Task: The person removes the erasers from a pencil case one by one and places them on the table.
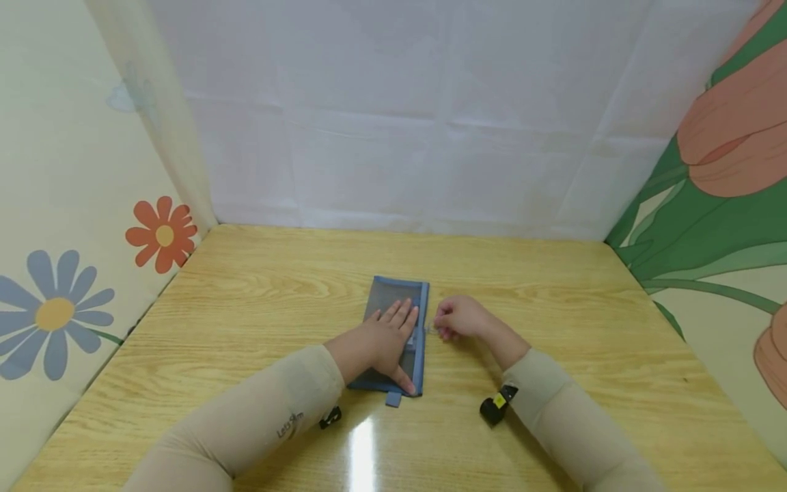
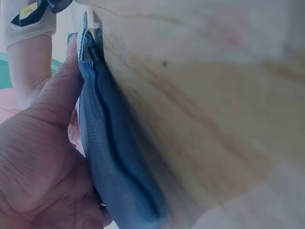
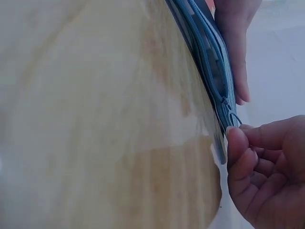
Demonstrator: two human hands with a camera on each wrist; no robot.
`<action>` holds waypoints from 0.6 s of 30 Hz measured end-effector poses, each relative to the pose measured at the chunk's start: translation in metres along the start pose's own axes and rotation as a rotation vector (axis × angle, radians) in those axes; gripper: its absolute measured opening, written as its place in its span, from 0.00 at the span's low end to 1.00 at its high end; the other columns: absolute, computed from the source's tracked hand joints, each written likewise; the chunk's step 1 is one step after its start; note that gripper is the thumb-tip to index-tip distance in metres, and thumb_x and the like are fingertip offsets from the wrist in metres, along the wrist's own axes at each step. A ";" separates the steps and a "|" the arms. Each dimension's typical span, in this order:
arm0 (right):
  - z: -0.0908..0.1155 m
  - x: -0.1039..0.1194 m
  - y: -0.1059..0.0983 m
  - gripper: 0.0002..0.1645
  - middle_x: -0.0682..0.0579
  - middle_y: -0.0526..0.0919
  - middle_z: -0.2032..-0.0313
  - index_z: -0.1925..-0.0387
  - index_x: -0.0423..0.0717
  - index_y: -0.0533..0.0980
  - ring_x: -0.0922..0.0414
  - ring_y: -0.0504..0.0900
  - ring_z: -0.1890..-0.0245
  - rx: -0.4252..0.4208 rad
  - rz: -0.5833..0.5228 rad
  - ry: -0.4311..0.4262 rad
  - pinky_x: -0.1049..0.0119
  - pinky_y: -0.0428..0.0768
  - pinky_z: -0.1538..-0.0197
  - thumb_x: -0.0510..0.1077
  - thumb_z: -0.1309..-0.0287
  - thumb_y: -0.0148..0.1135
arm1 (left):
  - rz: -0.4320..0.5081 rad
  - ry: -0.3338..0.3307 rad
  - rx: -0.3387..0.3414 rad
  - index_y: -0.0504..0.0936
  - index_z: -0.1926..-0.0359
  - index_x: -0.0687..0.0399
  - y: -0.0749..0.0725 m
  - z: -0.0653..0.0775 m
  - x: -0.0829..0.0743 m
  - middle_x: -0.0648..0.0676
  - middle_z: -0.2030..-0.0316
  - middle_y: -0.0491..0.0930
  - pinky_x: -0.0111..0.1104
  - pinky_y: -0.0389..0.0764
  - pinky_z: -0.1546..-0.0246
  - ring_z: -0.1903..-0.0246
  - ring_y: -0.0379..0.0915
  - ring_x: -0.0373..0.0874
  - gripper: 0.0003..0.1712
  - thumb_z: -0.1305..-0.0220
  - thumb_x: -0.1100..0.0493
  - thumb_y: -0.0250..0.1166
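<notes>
A blue zippered pouch (image 1: 381,294) with a dark mesh face lies flat on the table. My left hand (image 1: 389,338) rests on it, fingers spread, thumb near its lower right corner. Just off the pouch's right edge, my right hand (image 1: 462,318) pinches the zipper pull (image 3: 233,116) between thumb and curled fingers. The right wrist view shows the zipper (image 3: 209,52) parted on the far side of the slider. Something pale shows through the mesh beneath my left hand, too covered to identify. From the left wrist view, the pouch's blue side (image 2: 114,157) stands beside my palm.
The pouch lies near the middle of a wood-grain table (image 1: 277,273). A white cloth (image 1: 369,137) hangs behind it, and flower-printed panels (image 1: 37,171) stand at the sides. A small blue tab (image 1: 393,399) sticks out from the pouch's near edge.
</notes>
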State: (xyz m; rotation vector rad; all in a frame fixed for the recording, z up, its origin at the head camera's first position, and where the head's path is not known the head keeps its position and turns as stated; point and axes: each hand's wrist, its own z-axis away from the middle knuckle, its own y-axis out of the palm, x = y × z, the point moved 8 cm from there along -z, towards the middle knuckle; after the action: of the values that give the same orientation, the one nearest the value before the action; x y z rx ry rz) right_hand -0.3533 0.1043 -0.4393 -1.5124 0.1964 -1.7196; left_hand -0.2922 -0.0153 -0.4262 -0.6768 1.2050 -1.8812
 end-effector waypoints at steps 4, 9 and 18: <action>-0.006 -0.002 -0.006 0.08 0.48 0.80 0.79 0.75 0.38 0.75 0.56 0.78 0.80 -0.037 0.002 0.016 0.67 0.75 0.77 0.38 0.42 0.56 | 0.002 0.003 -0.003 0.31 0.29 0.55 0.000 0.000 0.000 0.59 0.30 0.26 0.50 0.47 0.36 0.32 0.25 0.54 0.80 0.76 0.15 0.55; -0.013 -0.006 -0.011 0.10 0.48 0.79 0.78 0.76 0.39 0.75 0.56 0.78 0.78 -0.052 -0.005 0.048 0.67 0.76 0.75 0.38 0.41 0.55 | 0.002 0.003 0.007 0.30 0.29 0.55 0.000 0.000 -0.001 0.59 0.31 0.25 0.49 0.46 0.36 0.32 0.24 0.53 0.80 0.75 0.15 0.55; -0.028 -0.009 -0.019 0.11 0.49 0.79 0.80 0.77 0.39 0.75 0.57 0.77 0.80 -0.099 0.012 0.061 0.68 0.74 0.76 0.38 0.41 0.55 | 0.014 0.004 0.013 0.30 0.29 0.55 0.001 -0.001 0.001 0.59 0.31 0.25 0.49 0.45 0.36 0.32 0.24 0.54 0.81 0.76 0.16 0.55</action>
State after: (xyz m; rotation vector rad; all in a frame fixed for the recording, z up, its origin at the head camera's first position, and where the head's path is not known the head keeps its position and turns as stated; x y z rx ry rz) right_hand -0.3878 0.1117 -0.4419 -1.5273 0.3262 -1.7709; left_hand -0.2933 -0.0152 -0.4273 -0.6558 1.1957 -1.8780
